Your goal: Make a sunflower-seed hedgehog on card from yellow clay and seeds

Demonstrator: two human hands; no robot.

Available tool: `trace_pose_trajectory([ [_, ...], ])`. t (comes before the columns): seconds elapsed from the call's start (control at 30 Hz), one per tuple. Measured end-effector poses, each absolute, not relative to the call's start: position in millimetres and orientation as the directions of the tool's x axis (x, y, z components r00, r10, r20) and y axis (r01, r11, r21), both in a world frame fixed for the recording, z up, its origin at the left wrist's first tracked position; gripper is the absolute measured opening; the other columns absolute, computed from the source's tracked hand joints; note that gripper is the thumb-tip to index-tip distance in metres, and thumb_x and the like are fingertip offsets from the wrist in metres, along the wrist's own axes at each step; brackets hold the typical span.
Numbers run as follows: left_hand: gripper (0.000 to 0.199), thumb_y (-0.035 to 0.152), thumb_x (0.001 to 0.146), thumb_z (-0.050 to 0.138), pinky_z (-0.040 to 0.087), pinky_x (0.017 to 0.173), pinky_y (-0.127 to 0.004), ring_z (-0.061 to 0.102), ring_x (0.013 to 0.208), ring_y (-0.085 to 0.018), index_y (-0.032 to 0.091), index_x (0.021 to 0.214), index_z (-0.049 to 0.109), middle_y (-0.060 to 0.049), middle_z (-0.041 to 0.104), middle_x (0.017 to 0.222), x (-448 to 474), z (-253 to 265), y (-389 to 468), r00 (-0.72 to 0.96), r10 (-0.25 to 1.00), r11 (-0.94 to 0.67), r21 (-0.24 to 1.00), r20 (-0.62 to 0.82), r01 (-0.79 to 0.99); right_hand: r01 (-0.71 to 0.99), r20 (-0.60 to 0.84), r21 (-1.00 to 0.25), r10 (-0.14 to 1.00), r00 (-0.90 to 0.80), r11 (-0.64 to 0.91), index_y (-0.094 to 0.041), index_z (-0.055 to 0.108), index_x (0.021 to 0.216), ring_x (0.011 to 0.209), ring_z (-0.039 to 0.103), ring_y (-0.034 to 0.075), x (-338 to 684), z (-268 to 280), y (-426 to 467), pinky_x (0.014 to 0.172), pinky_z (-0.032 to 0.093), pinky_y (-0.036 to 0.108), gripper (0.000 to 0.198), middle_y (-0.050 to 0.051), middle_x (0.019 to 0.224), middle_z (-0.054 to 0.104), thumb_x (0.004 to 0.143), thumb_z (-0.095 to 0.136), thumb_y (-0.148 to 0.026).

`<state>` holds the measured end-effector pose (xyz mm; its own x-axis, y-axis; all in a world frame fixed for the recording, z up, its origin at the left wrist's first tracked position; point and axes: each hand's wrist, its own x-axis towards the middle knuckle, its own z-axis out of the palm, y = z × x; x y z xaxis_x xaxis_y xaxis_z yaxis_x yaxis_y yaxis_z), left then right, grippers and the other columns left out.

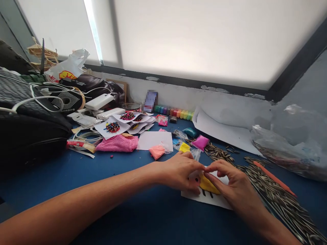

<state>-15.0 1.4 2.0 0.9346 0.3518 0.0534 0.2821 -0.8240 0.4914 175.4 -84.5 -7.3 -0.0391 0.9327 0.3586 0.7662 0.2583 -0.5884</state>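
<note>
Yellow clay [208, 184] is lying on white paper [217, 201]; over the paper I'm holding left hand [176, 170] and right hand [240, 187], fingertips close together, can't tell either grip's opening or contents.

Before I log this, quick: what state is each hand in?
Left hand: curled beside the yellow shape; grip cannot be told.
Right hand: pinching pose; whether it holds anything, unclear.

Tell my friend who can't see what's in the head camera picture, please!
A person's left hand and right hand are close together over a yellow shape on white paper. Striped seeds lie heaped to the right on a blue table.
</note>
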Motion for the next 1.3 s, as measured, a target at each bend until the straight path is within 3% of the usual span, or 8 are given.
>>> trace_pose_trajectory([
  [0.1, 0.039, 0.03, 0.083, 0.076, 0.042, 0.094, -0.036, 0.052, 0.115, -0.028, 0.021, 0.118, 0.063, -0.003, 0.068, 0.106, -15, -1, 3, 0.939, 0.341, -0.812, 0.517, 0.045, 0.27, 0.761, 0.357, -0.593, 0.933, -0.042, 0.262, -0.03, 0.076, 0.079, 0.067, 0.058, 0.017, 176, -5, -85, 0.061, 0.048, 0.03, 0.027, 0.001, 0.079, 0.069, 0.086, 0.062, -0.052],
  [0.2, 0.063, 0.031, 0.08, 0.079, 0.042, 0.097, -0.037, 0.049, 0.122, -0.029, 0.022, 0.137, 0.052, -0.007, 0.062, 0.126, -14, -4, 5, 0.926, 0.374, -0.784, 0.551, 0.048, 0.288, 0.757, 0.342, -0.6, 0.938, -0.05, 0.259, -0.029, 0.076, 0.079, 0.069, 0.059, 0.017, 176, -7, -87, 0.063, 0.048, 0.03, 0.027, 0.001, 0.082, 0.069, 0.088, 0.062, -0.05],
  [0.3, 0.076, 0.029, 0.073, 0.085, 0.041, 0.101, -0.039, 0.051, 0.122, -0.03, 0.018, 0.139, 0.05, -0.011, 0.059, 0.129, -12, -5, 6, 0.911, 0.406, -0.782, 0.541, 0.066, 0.309, 0.76, 0.328, -0.601, 0.943, -0.049, 0.249, -0.029, 0.075, 0.078, 0.071, 0.058, 0.017, 176, -10, -88, 0.065, 0.048, 0.03, 0.024, 0.002, 0.084, 0.069, 0.088, 0.063, -0.047],
  [0.77, 0.073, 0.038, 0.071, 0.085, 0.037, 0.107, -0.043, 0.048, 0.127, -0.03, 0.02, 0.134, 0.051, -0.01, 0.056, 0.132, -12, -14, 14, 0.905, 0.417, -0.71, 0.651, 0.083, 0.268, 0.778, 0.304, -0.571, 0.948, -0.096, 0.263, -0.026, 0.075, 0.08, 0.079, 0.066, 0.019, 170, -15, -82, 0.063, 0.054, 0.03, 0.025, 0.005, 0.086, 0.069, 0.09, 0.057, -0.04],
  [1.3, 0.075, 0.031, 0.069, 0.087, 0.036, 0.107, -0.039, 0.046, 0.124, -0.027, 0.017, 0.133, 0.052, -0.009, 0.056, 0.13, -13, -17, 17, 0.912, 0.399, -0.727, 0.639, 0.097, 0.25, 0.889, 0.369, -0.252, 0.887, -0.276, 0.382, -0.027, 0.074, 0.083, 0.081, 0.064, 0.02, 169, -10, -84, 0.069, 0.054, 0.034, 0.024, 0.005, 0.088, 0.066, 0.095, 0.054, -0.028],
])
